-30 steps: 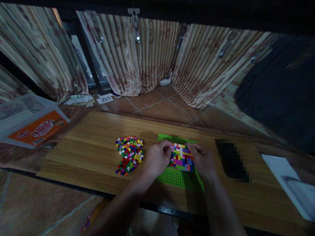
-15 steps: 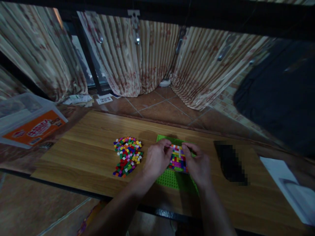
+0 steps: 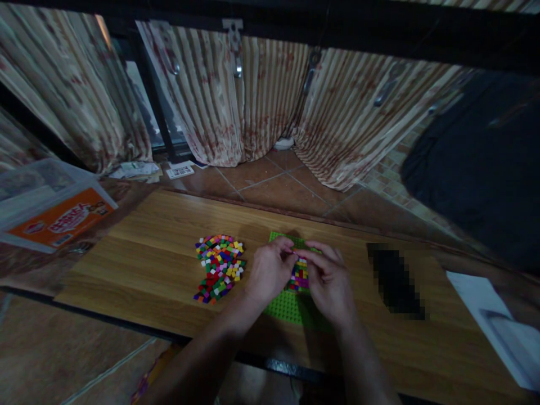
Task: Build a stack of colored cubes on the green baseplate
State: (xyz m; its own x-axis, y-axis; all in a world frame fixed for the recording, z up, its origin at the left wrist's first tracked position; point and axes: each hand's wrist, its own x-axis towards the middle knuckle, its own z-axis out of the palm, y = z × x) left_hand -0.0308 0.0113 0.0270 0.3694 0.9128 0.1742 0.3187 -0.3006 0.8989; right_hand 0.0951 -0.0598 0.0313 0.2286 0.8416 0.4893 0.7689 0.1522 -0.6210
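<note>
A green studded baseplate (image 3: 287, 309) lies on the wooden table under both my hands. On it sits a patch of small multicoloured bricks (image 3: 300, 274), partly covered by my fingers. My left hand (image 3: 270, 269) is closed in a pinch at the patch's far left corner, with what looks like a small pink brick at its fingertips. My right hand (image 3: 331, 281) reaches over the right side of the patch. Its index finger points at the left fingertips, and its thumb stays apart and lower. To the left lies a loose pile of coloured bricks (image 3: 219, 270).
A dark pixelated object (image 3: 396, 281) rests on the table to the right, with white paper (image 3: 485, 315) beyond it. At far left stands a clear plastic box (image 3: 59, 216) with an orange label. Striped curtains (image 3: 270, 95) hang behind the table.
My right hand has moved left across the patch, bringing its index finger to the left fingertips and covering more bricks. The left hand stays nearly in place.
</note>
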